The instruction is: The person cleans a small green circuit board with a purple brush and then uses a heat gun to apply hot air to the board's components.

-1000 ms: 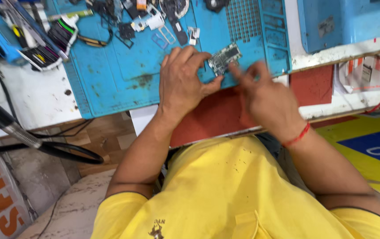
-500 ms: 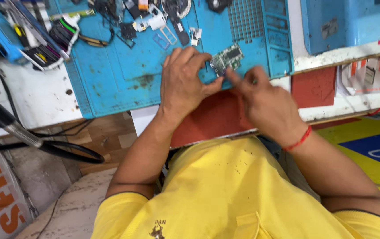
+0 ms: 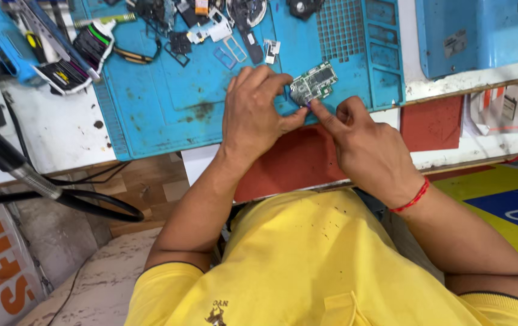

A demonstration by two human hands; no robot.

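Circuit board (image 3: 314, 83): small, green and silver, lying tilted on the blue work mat (image 3: 168, 102), near the mat's front edge and just left of its moulded compartments.
Left hand (image 3: 253, 115): palm down on the mat, fingers (image 3: 269, 81) curled over the board's left end, thumb against its near corner; pinching the board in place.
Right hand (image 3: 370, 148): resting over the red pad (image 3: 289, 163), forefinger stretched to the board's near edge, other fingers folded in; a small purple tip shows at the fingertip, too small to identify, so grasp cannot be told.
Wrist: red thread band (image 3: 413, 197) on the right.
Far side of mat: loose phone parts (image 3: 210, 27) scattered.
Left end of desk (image 3: 59, 136): white, with tools in a holder (image 3: 68, 57).
Clothing: yellow shirt (image 3: 325, 265).
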